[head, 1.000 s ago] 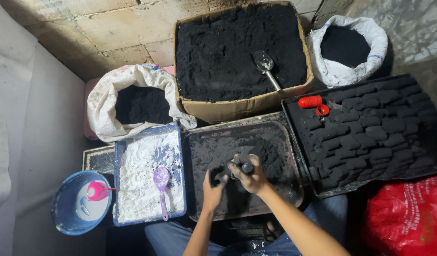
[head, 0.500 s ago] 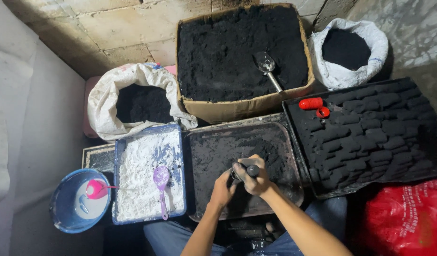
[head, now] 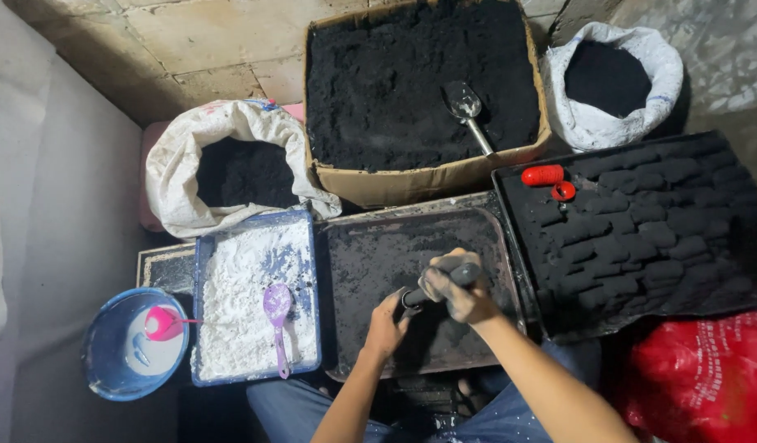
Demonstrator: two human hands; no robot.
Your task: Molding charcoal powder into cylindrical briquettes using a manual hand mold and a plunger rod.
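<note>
Over a dark metal tray [head: 354, 246] smeared with black powder, my right hand [head: 459, 289] grips a short dark tube-shaped tool [head: 437, 283] held tilted, its lower end down to the left. My left hand [head: 386, 324] closes around that lower end. Both hands are blackened. To the right lies a black tray [head: 510, 184] filled with rows of black pressed lumps [head: 641, 230].
A cardboard box of black powder [head: 419, 78] holds a metal scoop [head: 467, 111]. Two white sacks of black powder [head: 230, 164] [head: 612, 78] stand behind. A blue tray of white powder [head: 251, 299] has a purple spoon [head: 276, 316]; a blue bowl [head: 107, 328] holds a pink scoop. A red cylinder [head: 542, 175] and a red bag [head: 706, 377] sit at the right.
My left hand rose from the tray and closed on the tool's lower end. My right hand shifted right and tilted the tool from upright to slanted.
</note>
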